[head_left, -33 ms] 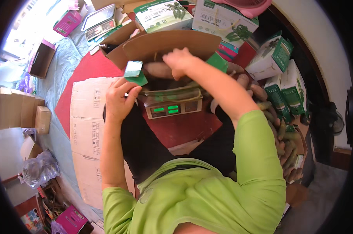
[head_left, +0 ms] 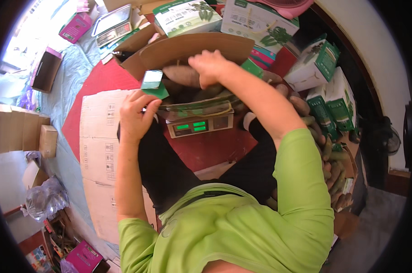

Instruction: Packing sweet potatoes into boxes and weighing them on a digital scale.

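The open brown cardboard box [head_left: 165,53] with green flaps stands in front of the seated person, apparently on a pale digital scale [head_left: 223,123] with lit green displays. Its broad brown back flap stands upright and curved, its front edge bows toward the person, and its inside is shadowed, with several dark tubers in it. The person's right hand [head_left: 209,68] reaches over the box with bent fingers, touching the right end of a long pinkish-brown tuber [head_left: 181,75] lying across the top; whether the fingers grip it cannot be told. The left hand [head_left: 137,116] sits at the box's front left corner, thumb apart from the fingers, fingertips against a small green flap [head_left: 158,92]; a pinch cannot be made out.

A red floor mat [head_left: 215,152] shows between the scale and the person's black-trousered legs. A flattened tan cardboard sheet [head_left: 97,150] borders the left side. On the right, a heap of brown tubers [head_left: 300,105] crowds close to the box, with a white-and-green printed carton [head_left: 313,63] just beyond.
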The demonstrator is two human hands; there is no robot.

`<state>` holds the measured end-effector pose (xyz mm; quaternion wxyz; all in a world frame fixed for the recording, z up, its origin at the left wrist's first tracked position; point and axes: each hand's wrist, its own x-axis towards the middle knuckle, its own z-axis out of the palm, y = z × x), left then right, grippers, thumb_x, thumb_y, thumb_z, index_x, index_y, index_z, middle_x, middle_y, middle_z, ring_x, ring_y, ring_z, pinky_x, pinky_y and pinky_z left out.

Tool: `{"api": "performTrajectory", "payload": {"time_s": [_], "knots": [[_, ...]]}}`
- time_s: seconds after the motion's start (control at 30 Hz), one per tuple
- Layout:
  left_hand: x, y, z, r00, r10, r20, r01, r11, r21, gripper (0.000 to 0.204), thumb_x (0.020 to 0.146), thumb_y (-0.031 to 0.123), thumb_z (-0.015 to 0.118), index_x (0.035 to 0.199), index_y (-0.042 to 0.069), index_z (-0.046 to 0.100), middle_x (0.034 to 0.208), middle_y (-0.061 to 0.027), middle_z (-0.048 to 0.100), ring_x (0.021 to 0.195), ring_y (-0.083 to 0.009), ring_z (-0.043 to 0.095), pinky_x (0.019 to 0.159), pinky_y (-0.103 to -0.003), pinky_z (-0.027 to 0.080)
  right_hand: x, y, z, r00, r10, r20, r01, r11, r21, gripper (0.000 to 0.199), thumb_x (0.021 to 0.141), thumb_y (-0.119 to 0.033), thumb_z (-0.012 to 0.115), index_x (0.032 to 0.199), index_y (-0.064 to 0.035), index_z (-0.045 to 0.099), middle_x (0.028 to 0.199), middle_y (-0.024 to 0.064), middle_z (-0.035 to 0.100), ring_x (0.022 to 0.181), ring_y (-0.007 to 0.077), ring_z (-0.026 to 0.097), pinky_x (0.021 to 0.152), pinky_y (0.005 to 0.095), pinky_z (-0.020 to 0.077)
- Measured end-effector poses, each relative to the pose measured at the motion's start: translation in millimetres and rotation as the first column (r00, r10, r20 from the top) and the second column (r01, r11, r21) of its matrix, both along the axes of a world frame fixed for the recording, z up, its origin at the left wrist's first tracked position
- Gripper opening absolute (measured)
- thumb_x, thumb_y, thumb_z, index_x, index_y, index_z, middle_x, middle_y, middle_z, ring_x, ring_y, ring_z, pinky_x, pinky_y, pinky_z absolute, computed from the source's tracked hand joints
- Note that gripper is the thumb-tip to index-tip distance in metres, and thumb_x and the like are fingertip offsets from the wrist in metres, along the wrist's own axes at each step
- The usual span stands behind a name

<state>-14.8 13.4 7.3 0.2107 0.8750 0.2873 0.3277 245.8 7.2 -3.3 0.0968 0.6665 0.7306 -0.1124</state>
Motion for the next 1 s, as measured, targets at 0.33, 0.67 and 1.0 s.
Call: {"api": "performTrajectory", "payload": {"time_s": [0.33,0.67,1.0], "knots": [[0.9,-0.1,-2.8,0.999,-0.028,0.018,0.028,0.999,-0.031,0.007,0.083,0.005,0.064,0.084,-0.002,0.065,0.074,-0.0105,0.058,0.069,-0.0226,0.058,0.064,-0.031,0.044,113.9,-166.8,106.6,0.47,-0.059,-0.88,0.702,0.63,0.333,0.051,0.065,-0.018,0.079,0.109,0.0006,0.061,0.105,0.0139,0.064,0.097,0.0206,0.061,0.085,0.0306,0.0483],[-1.5,-3.7,-2.5,1.0,-0.004,-0.025,0.003,1.0,-0.029,0.009,0.085,0.006,0.064,0.086,-0.002,0.066,0.076,-0.0097,0.06,0.071,-0.0204,0.06,0.066,-0.029,0.045,157.6,-372.5,-115.6,-0.07,-0.462,-0.884,0.976,0.151,-0.156,0.065,0.066,-0.019,0.084,0.119,0.002,0.053,0.113,0.0129,0.061,0.1,0.0206,0.06,0.085,0.0328,0.0497],[2.8,-5.9,-0.4,0.998,0.039,-0.056,-0.039,0.999,0.005,0.011,0.083,0.01,0.066,0.085,-0.001,0.067,0.073,-0.0093,0.058,0.068,-0.0214,0.058,0.063,-0.03,0.044,115.5,-499.0,-294.4,-0.478,-0.709,-0.518,0.876,-0.347,-0.334,0.067,0.064,-0.026,0.083,0.118,0.0045,0.055,0.111,0.0185,0.062,0.1,0.0238,0.06,0.086,0.0351,0.0484]]}}
